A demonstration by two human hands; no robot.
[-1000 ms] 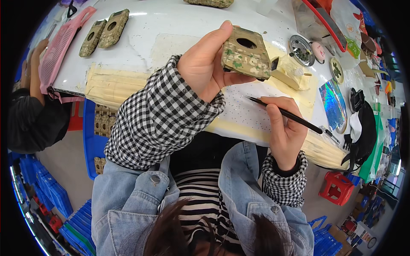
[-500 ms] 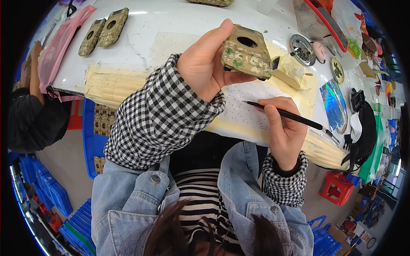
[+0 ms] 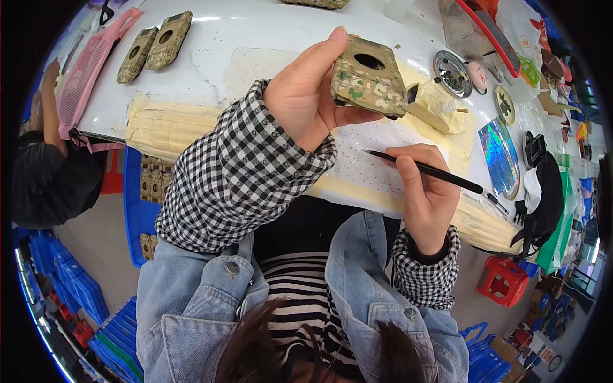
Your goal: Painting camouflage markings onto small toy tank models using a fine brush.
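My left hand (image 3: pixel 305 89) is closed around the edge of a camouflage-patterned housing (image 3: pixel 377 89). The housing is tilted above the table and has a dark oval opening near its upper part. Between the thumb and fingers of my right hand (image 3: pixel 426 191) is a slim black pen-like tool (image 3: pixel 447 177) with a fine tip pointing left. That tip hovers over or touches a white sheet (image 3: pixel 357 175) dotted with tiny specks; which of the two I cannot tell. The housing and the tool are apart. Two similar camouflage housings (image 3: pixel 169 39) lie at the far left of the table.
A yellow-wrapped block (image 3: pixel 437 115) stands right of the held housing. Beyond it are a round metal dish (image 3: pixel 453 74) with small dark bits and a shiny holographic sheet (image 3: pixel 499 156). A pink mesh basket (image 3: pixel 96 70) sits left, near another person's arm (image 3: pixel 50 115). A blue tray (image 3: pixel 133 210) holds more housings below.
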